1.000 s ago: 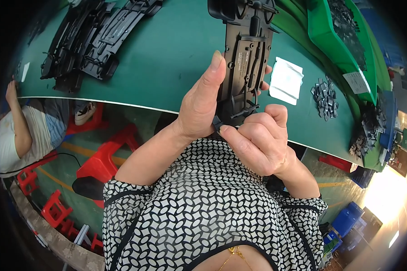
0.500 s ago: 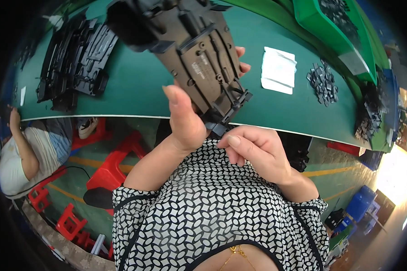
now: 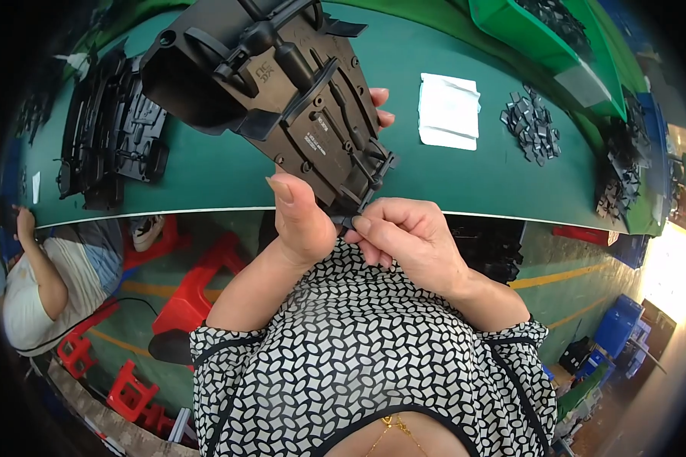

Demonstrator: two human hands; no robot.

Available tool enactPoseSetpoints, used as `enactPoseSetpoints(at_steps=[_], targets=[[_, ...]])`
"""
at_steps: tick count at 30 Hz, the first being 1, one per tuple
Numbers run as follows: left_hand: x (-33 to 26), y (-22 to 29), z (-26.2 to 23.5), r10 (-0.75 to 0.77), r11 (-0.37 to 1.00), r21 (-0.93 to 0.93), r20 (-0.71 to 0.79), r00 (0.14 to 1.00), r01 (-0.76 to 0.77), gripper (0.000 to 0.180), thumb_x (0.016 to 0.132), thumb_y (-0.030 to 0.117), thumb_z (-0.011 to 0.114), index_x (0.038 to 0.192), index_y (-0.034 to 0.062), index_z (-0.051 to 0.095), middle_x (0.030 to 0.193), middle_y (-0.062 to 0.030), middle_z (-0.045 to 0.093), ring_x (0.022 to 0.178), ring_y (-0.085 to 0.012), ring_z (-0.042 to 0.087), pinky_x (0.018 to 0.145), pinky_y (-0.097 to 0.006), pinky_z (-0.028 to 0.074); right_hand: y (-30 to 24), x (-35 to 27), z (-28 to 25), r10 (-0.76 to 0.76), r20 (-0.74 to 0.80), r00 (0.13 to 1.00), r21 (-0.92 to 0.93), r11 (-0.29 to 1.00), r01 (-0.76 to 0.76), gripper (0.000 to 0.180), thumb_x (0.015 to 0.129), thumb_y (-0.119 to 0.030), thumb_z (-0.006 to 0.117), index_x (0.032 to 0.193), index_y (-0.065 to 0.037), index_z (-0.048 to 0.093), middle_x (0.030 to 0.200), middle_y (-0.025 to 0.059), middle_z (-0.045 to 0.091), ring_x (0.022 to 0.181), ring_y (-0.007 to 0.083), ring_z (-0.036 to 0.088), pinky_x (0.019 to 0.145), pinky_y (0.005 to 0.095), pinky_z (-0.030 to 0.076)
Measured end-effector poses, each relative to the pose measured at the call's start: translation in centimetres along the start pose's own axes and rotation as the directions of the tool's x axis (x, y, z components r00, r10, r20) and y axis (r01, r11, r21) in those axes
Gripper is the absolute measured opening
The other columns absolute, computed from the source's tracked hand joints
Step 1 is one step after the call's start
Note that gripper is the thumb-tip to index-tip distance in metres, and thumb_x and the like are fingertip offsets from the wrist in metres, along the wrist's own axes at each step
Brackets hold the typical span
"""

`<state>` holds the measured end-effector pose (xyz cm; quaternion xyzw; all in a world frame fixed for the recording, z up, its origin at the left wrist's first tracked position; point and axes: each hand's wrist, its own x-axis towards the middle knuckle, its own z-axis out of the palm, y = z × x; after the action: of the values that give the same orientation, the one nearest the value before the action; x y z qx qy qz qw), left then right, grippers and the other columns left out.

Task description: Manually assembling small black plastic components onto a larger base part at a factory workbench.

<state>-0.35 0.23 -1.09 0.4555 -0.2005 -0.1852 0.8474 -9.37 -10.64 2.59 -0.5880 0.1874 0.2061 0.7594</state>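
Our left hand [image 3: 305,225] is wrapped around a long black-and-brown plastic part [image 3: 312,129], with the thumb along its left edge and fingertips curling around the right edge. Our right hand [image 3: 411,240] is closed in a pinch: thumb and forefinger grip a small dark piece [image 3: 349,222] at the part's near end, just beside the left palm. We cannot tell whether that piece is separate from the part or joined to it. The part is held up in front of us, tilted, its far end leaning to the left, its ribs, rods and round bosses facing us.

Beneath it we see the green tabletop [image 3: 221,179]. To the right of the part lies a white sheet [image 3: 450,113], and near that a heap of small dark tabs [image 3: 531,126]. Beyond the heap stands a green bin [image 3: 511,38] with dark pieces inside, and more dark pieces are piled at the table's right end.

On the left side of the table, a row of long black parts [image 3: 103,137] lies close together. Past the table's near edge, we see a co-worker's arm [image 3: 47,286] at far left and a red stool [image 3: 187,289] on the floor.
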Motion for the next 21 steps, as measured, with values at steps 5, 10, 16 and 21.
enactPoseSetpoints(at_steps=[5, 10, 16, 21], targets=[[-0.3, 0.0, 0.0, 0.014, 0.997, -0.07, -0.053, 0.999, -0.018, 0.104, 0.075, 0.082, 0.039, 0.133, -0.0035, 0.035, 0.128, -0.0194, 0.048, 0.111, -0.0246, 0.052, 0.092, -0.036, 0.043, 0.3, 0.3, 0.6, 0.0, -0.025, 1.0, -0.001, 1.0, 0.0, 0.022, 0.09, -0.017, 0.053, 0.083, 0.001, 0.065, 0.065, -0.0012, 0.057, 0.058, 0.0036, 0.049, 0.051, 0.0188, 0.038], [-0.2, 0.0, -0.5, -0.001, 1.0, 0.011, -0.005, 1.0, 0.001, 0.103, 0.075, 0.085, 0.031, 0.141, 0.0046, 0.026, 0.129, -0.0193, 0.044, 0.11, -0.0268, 0.052, 0.095, -0.038, 0.042, 0.5, 0.7, 0.6, 0.006, -0.025, 1.0, 0.013, 1.0, -0.005, 0.023, 0.09, -0.017, 0.053, 0.082, 0.001, 0.065, 0.064, -0.0013, 0.057, 0.058, 0.0033, 0.048, 0.05, 0.0191, 0.037], [0.2, -0.4, 0.0, 0.025, 0.998, -0.054, -0.033, 0.999, -0.027, 0.102, 0.077, 0.083, 0.031, 0.141, 0.0035, 0.026, 0.129, -0.0198, 0.046, 0.109, -0.0279, 0.052, 0.095, -0.041, 0.041, 0.1, 0.5, 0.5, -0.023, -0.053, 0.998, 0.026, 0.999, 0.024, 0.022, 0.091, -0.016, 0.052, 0.085, 0.002, 0.065, 0.064, 0.0004, 0.058, 0.057, 0.0047, 0.05, 0.052, 0.0189, 0.04], [0.2, -0.6, -0.6, -0.057, 0.857, -0.515, -0.057, 0.997, 0.019, 0.094, 0.083, 0.074, 0.037, 0.143, 0.0022, 0.025, 0.138, -0.0212, 0.039, 0.116, -0.0318, 0.048, 0.105, -0.049, 0.035, -0.1, -0.9, -1.2, -0.24, 0.043, 0.97, -0.122, 0.962, 0.244, 0.016, 0.091, -0.014, 0.059, 0.09, 0.0, 0.066, 0.067, 0.002, 0.062, 0.06, 0.0045, 0.056, 0.056, 0.0209, 0.046]])
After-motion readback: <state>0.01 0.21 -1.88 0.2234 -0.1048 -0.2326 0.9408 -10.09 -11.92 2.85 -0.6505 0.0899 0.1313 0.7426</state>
